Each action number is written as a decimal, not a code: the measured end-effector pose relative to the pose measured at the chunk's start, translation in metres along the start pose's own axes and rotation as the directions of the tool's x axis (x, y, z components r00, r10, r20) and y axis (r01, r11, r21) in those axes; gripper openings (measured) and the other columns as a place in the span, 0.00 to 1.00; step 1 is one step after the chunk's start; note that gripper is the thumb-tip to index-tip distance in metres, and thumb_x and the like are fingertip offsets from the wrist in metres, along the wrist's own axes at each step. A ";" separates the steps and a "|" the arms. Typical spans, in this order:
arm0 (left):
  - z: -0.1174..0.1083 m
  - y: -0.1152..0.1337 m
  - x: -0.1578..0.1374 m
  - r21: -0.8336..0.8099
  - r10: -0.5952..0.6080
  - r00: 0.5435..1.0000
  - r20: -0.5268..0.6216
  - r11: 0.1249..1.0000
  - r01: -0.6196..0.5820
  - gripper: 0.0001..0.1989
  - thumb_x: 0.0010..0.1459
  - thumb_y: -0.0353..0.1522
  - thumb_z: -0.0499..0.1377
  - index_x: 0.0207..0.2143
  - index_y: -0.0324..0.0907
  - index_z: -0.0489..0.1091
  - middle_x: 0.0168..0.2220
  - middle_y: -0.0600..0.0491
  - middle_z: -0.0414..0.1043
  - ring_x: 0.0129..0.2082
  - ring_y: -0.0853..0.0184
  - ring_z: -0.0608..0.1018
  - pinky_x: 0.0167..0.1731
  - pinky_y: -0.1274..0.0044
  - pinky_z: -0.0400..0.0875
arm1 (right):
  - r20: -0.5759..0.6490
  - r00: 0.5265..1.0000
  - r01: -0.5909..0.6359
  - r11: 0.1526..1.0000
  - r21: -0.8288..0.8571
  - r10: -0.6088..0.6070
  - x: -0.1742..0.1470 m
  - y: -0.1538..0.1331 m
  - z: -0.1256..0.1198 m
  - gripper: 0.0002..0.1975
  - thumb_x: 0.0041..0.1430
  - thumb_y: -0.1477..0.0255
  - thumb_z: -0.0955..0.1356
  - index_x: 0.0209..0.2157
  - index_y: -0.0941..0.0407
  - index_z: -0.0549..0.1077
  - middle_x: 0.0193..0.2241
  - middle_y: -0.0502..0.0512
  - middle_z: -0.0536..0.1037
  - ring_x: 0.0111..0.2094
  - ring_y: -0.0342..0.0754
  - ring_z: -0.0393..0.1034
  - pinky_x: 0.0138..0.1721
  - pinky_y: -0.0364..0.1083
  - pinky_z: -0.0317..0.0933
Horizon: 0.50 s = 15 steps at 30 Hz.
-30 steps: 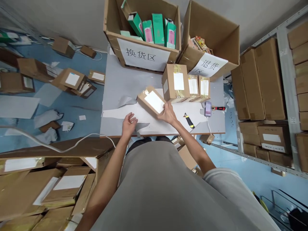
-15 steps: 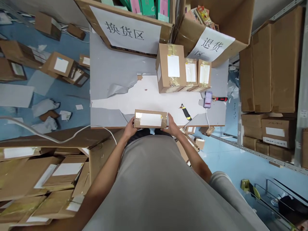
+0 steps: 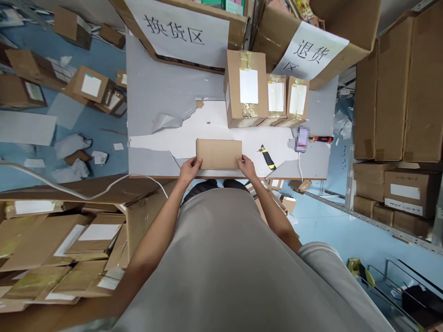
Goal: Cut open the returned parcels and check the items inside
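Here, the far-left bin [image 3: 237, 33] contained green boxes [image 3: 234, 6].
Left hand [image 3: 189, 168] and right hand [image 3: 247, 167] clamped the carton [image 3: 219, 154] between them.

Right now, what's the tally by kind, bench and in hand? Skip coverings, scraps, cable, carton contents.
Held carton: 1
Taped, labelled cartons: 3
Open-topped cartons: 2
Yellow-and-black utility knife: 1
Phone: 1
Red-and-black-handled tool: 1
Total: 9

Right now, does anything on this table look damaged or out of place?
Yes, the grey table covering looks torn: a ragged flap curls up beyond and left of the held brown box, beside a white surface.
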<state>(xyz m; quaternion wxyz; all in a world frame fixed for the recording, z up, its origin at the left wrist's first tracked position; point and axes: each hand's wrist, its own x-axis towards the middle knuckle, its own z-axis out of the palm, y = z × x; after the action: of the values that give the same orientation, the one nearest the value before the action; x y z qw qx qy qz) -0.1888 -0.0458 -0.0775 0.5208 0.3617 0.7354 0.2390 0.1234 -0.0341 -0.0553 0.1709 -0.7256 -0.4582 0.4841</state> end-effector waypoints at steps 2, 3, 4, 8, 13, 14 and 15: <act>0.003 -0.004 0.003 -0.031 -0.002 1.000 -0.013 1.000 0.002 0.29 0.65 0.52 0.67 0.56 0.38 0.84 0.60 0.37 0.87 0.62 0.48 0.86 0.69 0.59 0.77 | -0.011 1.000 -0.003 0.997 0.073 0.003 0.002 0.006 -0.001 0.25 0.76 0.47 0.70 0.52 0.54 0.85 0.56 0.66 0.91 0.56 0.59 0.87 0.67 0.61 0.78; 0.002 -0.007 0.002 -0.049 -0.006 1.000 -0.021 0.999 0.005 0.30 0.66 0.52 0.66 0.57 0.38 0.84 0.61 0.37 0.86 0.63 0.48 0.85 0.69 0.59 0.77 | -0.016 1.000 -0.015 0.993 0.120 0.017 0.000 0.011 -0.002 0.26 0.76 0.46 0.69 0.53 0.54 0.85 0.56 0.66 0.91 0.57 0.58 0.87 0.66 0.61 0.79; 0.001 -0.011 0.000 -0.068 -0.014 0.999 -0.029 0.998 0.012 0.31 0.66 0.52 0.65 0.58 0.39 0.83 0.62 0.37 0.86 0.64 0.49 0.85 0.69 0.59 0.78 | -0.019 0.999 -0.037 0.986 0.163 0.040 -0.003 0.016 -0.003 0.27 0.77 0.46 0.68 0.54 0.54 0.84 0.56 0.65 0.90 0.57 0.57 0.87 0.65 0.62 0.80; -0.005 -0.026 -0.014 -0.106 -0.053 0.998 -0.026 0.993 0.049 0.25 0.61 0.45 0.66 0.55 0.40 0.84 0.58 0.36 0.87 0.63 0.47 0.86 0.70 0.54 0.78 | 0.016 0.994 -0.106 0.967 0.230 0.105 -0.022 0.032 -0.005 0.25 0.73 0.53 0.70 0.58 0.56 0.85 0.60 0.68 0.89 0.55 0.58 0.88 0.60 0.61 0.83; -0.003 -0.024 -0.028 -0.110 -0.020 1.000 0.005 0.994 0.021 0.24 0.52 0.34 0.70 0.53 0.40 0.84 0.58 0.38 0.87 0.62 0.46 0.87 0.73 0.53 0.77 | 0.048 0.998 -0.050 0.965 0.257 0.039 -0.034 0.027 -0.001 0.29 0.62 0.60 0.75 0.62 0.56 0.86 0.62 0.64 0.88 0.64 0.61 0.85 0.71 0.63 0.77; -0.004 -0.020 -0.029 -0.110 0.001 1.000 -0.003 0.994 -0.001 0.24 0.52 0.35 0.71 0.52 0.40 0.84 0.58 0.38 0.87 0.62 0.46 0.87 0.73 0.53 0.77 | 0.028 0.999 -0.030 0.964 0.263 0.023 -0.033 0.023 -0.002 0.30 0.62 0.58 0.77 0.62 0.56 0.86 0.61 0.64 0.88 0.64 0.61 0.84 0.72 0.63 0.76; -0.005 -0.015 -0.030 -0.115 0.033 0.999 -0.014 0.993 -0.034 0.24 0.53 0.36 0.73 0.52 0.39 0.84 0.57 0.38 0.87 0.60 0.46 0.87 0.72 0.54 0.78 | -0.002 1.000 -0.005 0.964 0.265 0.005 -0.031 0.019 -0.005 0.31 0.61 0.56 0.78 0.61 0.56 0.87 0.59 0.64 0.88 0.63 0.61 0.85 0.72 0.62 0.76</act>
<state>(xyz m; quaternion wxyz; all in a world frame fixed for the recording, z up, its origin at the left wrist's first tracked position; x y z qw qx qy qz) -0.1916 -0.0785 -0.0685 0.5323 0.3419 0.7173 0.2920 0.1333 -0.0690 -0.0490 0.2659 -0.6979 -0.3873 0.5407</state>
